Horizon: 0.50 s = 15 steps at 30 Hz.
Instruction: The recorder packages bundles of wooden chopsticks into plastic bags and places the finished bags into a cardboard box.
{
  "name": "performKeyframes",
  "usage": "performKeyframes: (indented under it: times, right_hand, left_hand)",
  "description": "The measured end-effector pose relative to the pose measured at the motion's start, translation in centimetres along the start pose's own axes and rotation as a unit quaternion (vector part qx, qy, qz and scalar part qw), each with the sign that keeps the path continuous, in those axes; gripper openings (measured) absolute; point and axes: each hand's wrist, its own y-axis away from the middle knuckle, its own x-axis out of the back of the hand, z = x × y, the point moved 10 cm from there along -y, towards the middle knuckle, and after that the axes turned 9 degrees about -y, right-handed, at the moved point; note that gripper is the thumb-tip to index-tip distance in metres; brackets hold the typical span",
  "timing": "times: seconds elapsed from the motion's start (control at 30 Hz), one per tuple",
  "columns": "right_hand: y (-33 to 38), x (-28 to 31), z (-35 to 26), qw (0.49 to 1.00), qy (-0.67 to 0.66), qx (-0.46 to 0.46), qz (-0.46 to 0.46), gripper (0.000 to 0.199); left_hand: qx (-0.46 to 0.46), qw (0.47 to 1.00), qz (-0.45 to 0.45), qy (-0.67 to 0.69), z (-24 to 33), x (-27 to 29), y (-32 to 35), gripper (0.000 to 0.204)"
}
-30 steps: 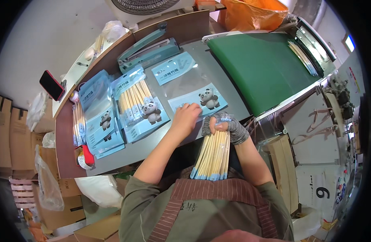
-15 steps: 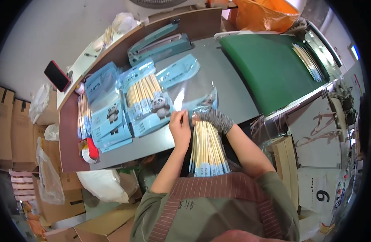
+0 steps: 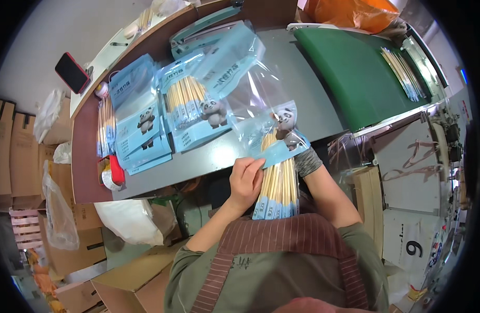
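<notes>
My left hand (image 3: 246, 180) pinches the near edge of a clear and light-blue plastic bag (image 3: 284, 148) with a panda on it. The bag lies across the upper part of a bundle of wooden chopsticks (image 3: 279, 185), whose blue-marked ends point toward my apron. My right hand (image 3: 306, 160), in a grey knit glove, is closed around the bundle's far end; the bag hides most of its fingers. Beyond, a filled chopstick bag (image 3: 193, 107) lies on the grey table (image 3: 208, 166), beside stacked flat bags (image 3: 138, 117).
A teal bag sealer (image 3: 208, 34) stands at the back. On the right, a green conveyor belt (image 3: 349, 78) carries more wrapped chopsticks (image 3: 401, 73). A red tape dispenser (image 3: 116, 169) sits at the table's left corner, near a phone (image 3: 72, 72). Cardboard boxes (image 3: 130, 276) stand below.
My left hand has taken the panda bag's edge and drawn it toward me, over the chopsticks' far end and my gloved right hand. The bundle has shifted slightly right.
</notes>
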Motion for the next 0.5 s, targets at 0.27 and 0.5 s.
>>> performKeyframes:
  times: [0.27,0.5]
  right_hand:
    - [11.0,-0.5,7.7,0.873,0.423,0.052,0.237,0.063]
    - [11.0,0.4,3.8,0.487,0.855,-0.037,0.176,0.040]
  left_hand:
    - [-0.009,0.990,-0.129,0.058,1.6,0.5,6.3,0.038]
    - [0.276,0.933,-0.144,0.180,-4.4,-3.0,4.4,0.046]
